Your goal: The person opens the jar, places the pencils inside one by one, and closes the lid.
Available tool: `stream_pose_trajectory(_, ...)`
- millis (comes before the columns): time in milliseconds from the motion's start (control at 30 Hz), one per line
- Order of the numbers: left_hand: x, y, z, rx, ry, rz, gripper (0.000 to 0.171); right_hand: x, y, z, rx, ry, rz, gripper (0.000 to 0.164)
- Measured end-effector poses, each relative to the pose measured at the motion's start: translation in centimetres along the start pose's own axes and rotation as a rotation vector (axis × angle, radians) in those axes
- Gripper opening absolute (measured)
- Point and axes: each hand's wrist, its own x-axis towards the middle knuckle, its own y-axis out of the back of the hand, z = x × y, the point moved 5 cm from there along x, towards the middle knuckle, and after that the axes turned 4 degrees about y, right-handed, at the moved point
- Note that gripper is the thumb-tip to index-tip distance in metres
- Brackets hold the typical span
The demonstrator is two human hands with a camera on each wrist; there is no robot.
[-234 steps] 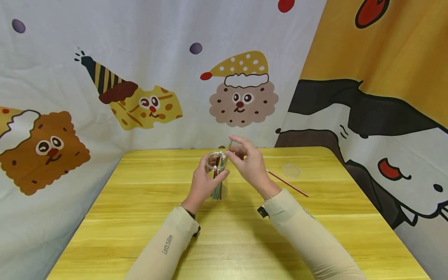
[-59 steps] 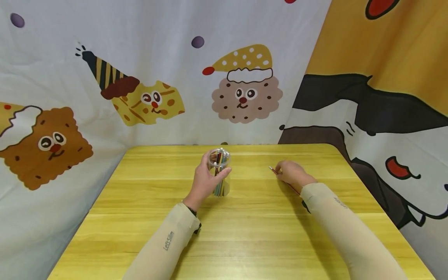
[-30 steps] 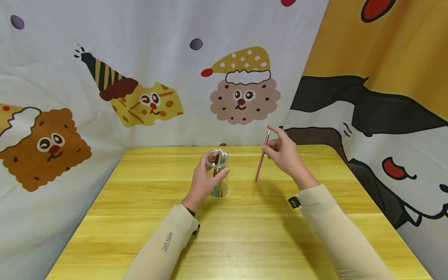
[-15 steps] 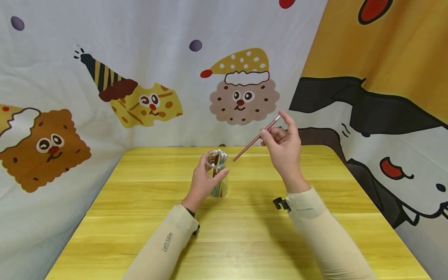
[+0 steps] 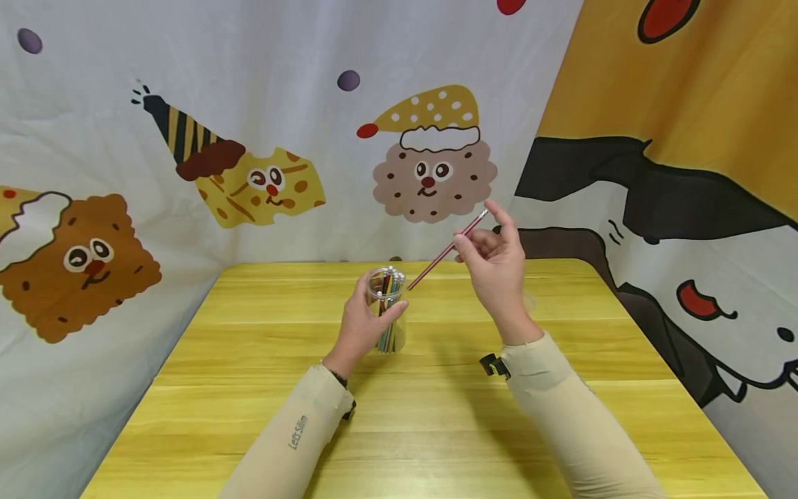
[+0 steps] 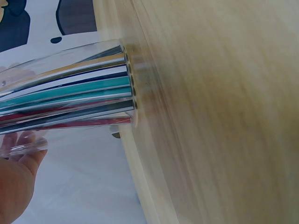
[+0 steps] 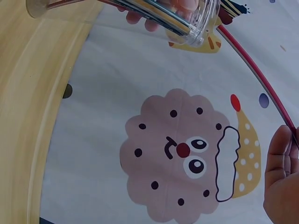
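Note:
My left hand (image 5: 364, 324) grips a clear plastic jar (image 5: 401, 336) around its upper part, and the jar stands upright on the table. Several pencils (image 6: 70, 95) of different colours fill it, white ends up. Thumb and fingers of my right hand (image 5: 499, 274) pinch a red pencil (image 5: 439, 258), the index fingertip at its white-ended top. This pencil slants down to the left, its lower tip just right of the jar's rim (image 5: 369, 284). In the right wrist view the red pencil (image 7: 257, 72) shows close to the jar's mouth (image 7: 208, 23).
A clear round lid (image 5: 530, 301) lies on the wooden table (image 5: 280, 388), mostly hidden behind my right wrist. Beyond the table's back edge hangs a white curtain (image 5: 280, 55) with cartoon prints.
My right hand has picked the red pencil up off the table, raised and tilted it, and carried it left to the jar. The left hand has stayed on the jar.

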Motion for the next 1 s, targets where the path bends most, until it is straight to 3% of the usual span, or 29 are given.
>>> stream_pose_trajectory(533,0.0,0.0,0.1,-0.016,-0.006,-0.005,0.080,-0.3,-1.3,0.3,-0.056,0.022,0.017,0.063)
stream_pose_trajectory(1000,0.1,0.0,0.0,-0.006,-0.025,-0.005,0.079,-1.3,-3.0,1.1,-0.187,0.084,-0.069,0.057)
